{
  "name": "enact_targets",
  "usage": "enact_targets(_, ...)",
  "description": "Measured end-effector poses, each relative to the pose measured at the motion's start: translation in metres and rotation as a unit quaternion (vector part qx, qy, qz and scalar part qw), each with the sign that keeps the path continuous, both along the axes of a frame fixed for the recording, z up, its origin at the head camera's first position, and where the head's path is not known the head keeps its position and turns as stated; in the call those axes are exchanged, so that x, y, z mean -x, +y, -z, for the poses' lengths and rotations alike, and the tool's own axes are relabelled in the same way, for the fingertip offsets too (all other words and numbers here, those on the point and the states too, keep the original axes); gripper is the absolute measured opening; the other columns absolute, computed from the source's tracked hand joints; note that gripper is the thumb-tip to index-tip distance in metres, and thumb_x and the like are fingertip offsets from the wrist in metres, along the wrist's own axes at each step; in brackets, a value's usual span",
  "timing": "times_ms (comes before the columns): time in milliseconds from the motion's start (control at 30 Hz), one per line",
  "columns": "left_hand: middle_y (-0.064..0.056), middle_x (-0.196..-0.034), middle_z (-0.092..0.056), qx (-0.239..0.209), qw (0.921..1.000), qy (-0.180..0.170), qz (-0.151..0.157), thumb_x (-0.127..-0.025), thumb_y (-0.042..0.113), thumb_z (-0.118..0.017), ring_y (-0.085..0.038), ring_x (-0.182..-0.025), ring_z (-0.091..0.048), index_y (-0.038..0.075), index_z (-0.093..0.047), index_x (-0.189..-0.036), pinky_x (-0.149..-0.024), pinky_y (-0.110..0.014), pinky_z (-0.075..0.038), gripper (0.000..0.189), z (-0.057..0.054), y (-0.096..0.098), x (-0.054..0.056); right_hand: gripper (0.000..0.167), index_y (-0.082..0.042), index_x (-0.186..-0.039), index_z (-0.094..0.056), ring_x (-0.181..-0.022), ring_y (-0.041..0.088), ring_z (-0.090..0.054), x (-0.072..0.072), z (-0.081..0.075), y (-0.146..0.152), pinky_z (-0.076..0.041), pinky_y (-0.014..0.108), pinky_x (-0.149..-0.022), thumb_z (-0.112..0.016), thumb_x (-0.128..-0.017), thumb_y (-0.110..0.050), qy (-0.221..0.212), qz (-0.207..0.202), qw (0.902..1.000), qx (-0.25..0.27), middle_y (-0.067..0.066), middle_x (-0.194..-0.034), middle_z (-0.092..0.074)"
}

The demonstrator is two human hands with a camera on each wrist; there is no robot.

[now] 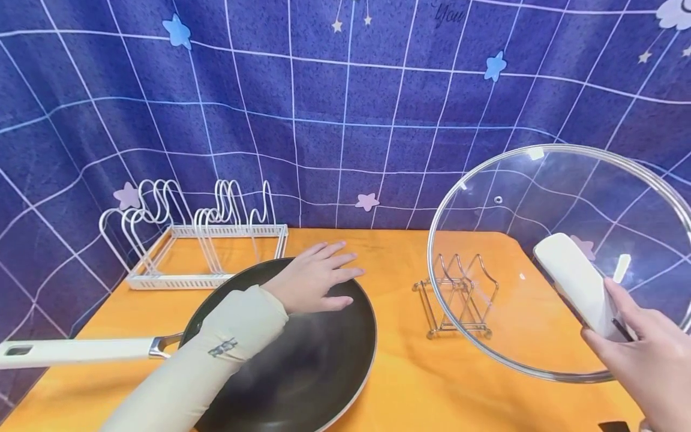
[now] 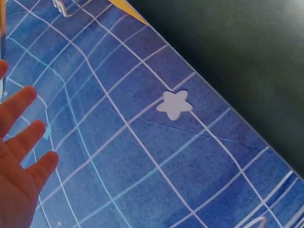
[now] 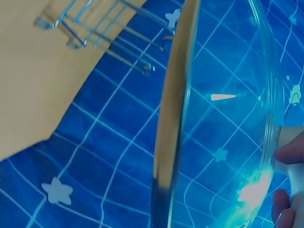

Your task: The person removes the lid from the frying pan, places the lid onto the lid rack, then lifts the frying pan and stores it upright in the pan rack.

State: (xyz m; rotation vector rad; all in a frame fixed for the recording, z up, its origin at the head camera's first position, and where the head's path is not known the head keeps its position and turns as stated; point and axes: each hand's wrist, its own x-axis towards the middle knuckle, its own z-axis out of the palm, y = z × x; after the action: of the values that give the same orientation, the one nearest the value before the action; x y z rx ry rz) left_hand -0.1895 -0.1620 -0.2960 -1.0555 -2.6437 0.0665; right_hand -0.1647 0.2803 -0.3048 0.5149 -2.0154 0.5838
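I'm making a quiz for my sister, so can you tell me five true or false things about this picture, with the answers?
1. The right grip holds the glass lid by its white handle. True.
2. There is only one rack. False: there is a white rack and a metal rack.
3. The pan has a pale long handle. True.
4. The glass lid covers the pan. False: it is held away from it.
5. The left grip is open and empty. True.
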Motion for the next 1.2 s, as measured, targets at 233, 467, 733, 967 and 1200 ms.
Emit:
enact_targets(233,-0.011,-0.139,-0.051,0.019,0.9994,0.015,0.024,-0.091,0.043,-0.057,-0.033,-0.135,-0.038,0.018,-0.056,-0.134,-0.111,-0.047,-0.027,0.05,0.001,0.014,0.007,0.094,0.018,-0.103,-0.058,-0.097,-0.023,-0.034,0.009,-0.001,0.009,-0.026,-0.001,-0.081,-0.041,-0.085,-0.072,0.07,-0.015,0.9973,-0.017,0.043,-0.073,-0.054)
enact_targets(467,-0.009,-0.14,-0.051,0.031,0.9982,0.019,0.048,-0.091,0.043,-0.057,-0.03,-0.135,-0.039,0.02,-0.056,-0.135,-0.11,-0.045,-0.029,0.049,-0.001,0.037,0.017,0.092,0.013,-0.109,-0.059,-0.09,-0.012,-0.034,0.016,-0.009,0.02,-0.022,0.001,-0.084,-0.036,-0.085,-0.074,0.08,0.001,0.9959,-0.043,0.041,-0.074,-0.055)
enact_targets(733,-0.004,-0.141,-0.05,0.077,0.9956,0.016,0.05,-0.091,0.044,-0.058,-0.027,-0.134,-0.04,0.024,-0.052,-0.138,-0.109,-0.044,-0.032,0.052,0.0,0.06,0.037,0.088,0.015,-0.104,-0.061,-0.047,0.05,-0.05,0.021,-0.024,0.017,-0.029,0.002,-0.062,-0.032,-0.089,-0.067,0.101,0.017,0.9901,-0.096,0.038,-0.066,-0.056)
enact_targets(967,-0.002,-0.142,-0.049,0.08,0.9954,0.008,0.051,-0.091,0.047,-0.056,-0.025,-0.134,-0.04,0.026,-0.048,-0.141,-0.111,-0.04,-0.03,0.055,0.001,0.077,0.049,0.078,0.015,-0.101,-0.06,-0.045,0.049,-0.048,0.024,-0.029,0.018,-0.039,0.058,-0.046,-0.03,-0.09,-0.057,0.116,0.034,0.9847,-0.125,0.038,-0.065,-0.054)
enact_targets(1200,-0.001,-0.143,-0.048,0.078,0.9959,-0.006,0.046,-0.09,0.049,-0.054,-0.022,-0.133,-0.04,0.026,-0.047,-0.142,-0.11,-0.04,-0.03,0.058,0.004,0.092,0.056,0.073,0.015,-0.098,-0.059,-0.042,0.049,-0.044,0.031,-0.027,0.026,-0.04,0.064,-0.047,-0.03,-0.09,-0.051,0.127,0.022,0.9844,-0.119,0.038,-0.062,-0.052)
